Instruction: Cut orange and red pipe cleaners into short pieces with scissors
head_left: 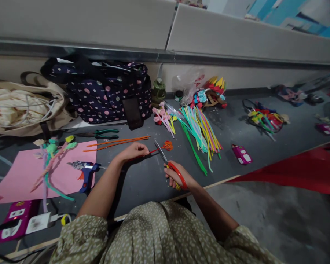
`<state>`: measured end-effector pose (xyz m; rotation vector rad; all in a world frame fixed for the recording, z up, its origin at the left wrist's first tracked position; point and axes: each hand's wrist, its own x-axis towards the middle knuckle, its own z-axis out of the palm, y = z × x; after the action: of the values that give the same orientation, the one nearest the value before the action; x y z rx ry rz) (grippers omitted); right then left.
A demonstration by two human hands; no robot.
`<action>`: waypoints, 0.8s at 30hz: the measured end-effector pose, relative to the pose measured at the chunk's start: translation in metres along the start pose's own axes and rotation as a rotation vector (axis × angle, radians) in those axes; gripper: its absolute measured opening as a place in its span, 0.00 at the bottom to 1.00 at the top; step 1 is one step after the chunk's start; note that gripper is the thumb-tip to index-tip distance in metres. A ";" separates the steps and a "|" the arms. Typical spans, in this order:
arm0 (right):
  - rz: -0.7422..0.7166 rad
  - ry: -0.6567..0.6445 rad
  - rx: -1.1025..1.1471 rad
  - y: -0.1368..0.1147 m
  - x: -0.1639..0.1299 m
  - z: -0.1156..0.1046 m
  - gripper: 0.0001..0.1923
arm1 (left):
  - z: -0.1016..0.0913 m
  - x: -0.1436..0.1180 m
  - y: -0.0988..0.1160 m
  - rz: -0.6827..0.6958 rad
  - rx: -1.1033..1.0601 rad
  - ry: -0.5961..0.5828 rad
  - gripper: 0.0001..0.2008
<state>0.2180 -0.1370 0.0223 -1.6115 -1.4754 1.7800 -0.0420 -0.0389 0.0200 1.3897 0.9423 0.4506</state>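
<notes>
My left hand (pixel 134 151) pinches the stem of a small red pipe-cleaner flower (pixel 167 145), which lies low over the grey mat. My right hand (pixel 177 176) grips red-handled scissors (pixel 169 164), and their blades reach up to the stem between my left hand and the flower head. Two long orange pipe cleaners (pixel 117 143) lie just beyond my left hand.
A bundle of coloured pipe cleaners (pixel 202 134) and pink flowers (pixel 162 116) lie ahead. On the left are a blue glue gun (pixel 85 172) on pink paper (pixel 22 176), green pliers (pixel 104 133), a dotted bag (pixel 107 91). A pink box (pixel 242 154) and red sheet (pixel 299 170) lie on the right.
</notes>
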 end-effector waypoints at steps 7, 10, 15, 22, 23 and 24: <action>-0.010 0.010 -0.003 -0.001 0.001 0.000 0.19 | 0.000 0.000 0.003 -0.019 0.011 -0.005 0.18; -0.005 0.014 -0.029 -0.001 0.002 0.000 0.19 | 0.001 0.000 0.005 -0.042 0.006 -0.006 0.19; 0.011 0.028 -0.044 -0.003 0.002 -0.001 0.18 | 0.002 0.001 0.003 -0.041 0.012 0.025 0.19; 0.014 0.023 -0.015 -0.002 0.002 -0.009 0.19 | 0.002 0.004 -0.004 -0.059 -0.001 -0.082 0.16; 0.021 0.024 -0.008 -0.003 0.002 -0.010 0.19 | 0.002 0.004 -0.005 -0.065 0.011 -0.097 0.16; 0.028 0.024 -0.003 -0.003 0.003 -0.010 0.19 | 0.002 0.004 -0.005 -0.066 0.032 -0.103 0.15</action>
<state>0.2249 -0.1290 0.0248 -1.6574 -1.4520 1.7678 -0.0397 -0.0383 0.0135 1.3935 0.9117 0.3131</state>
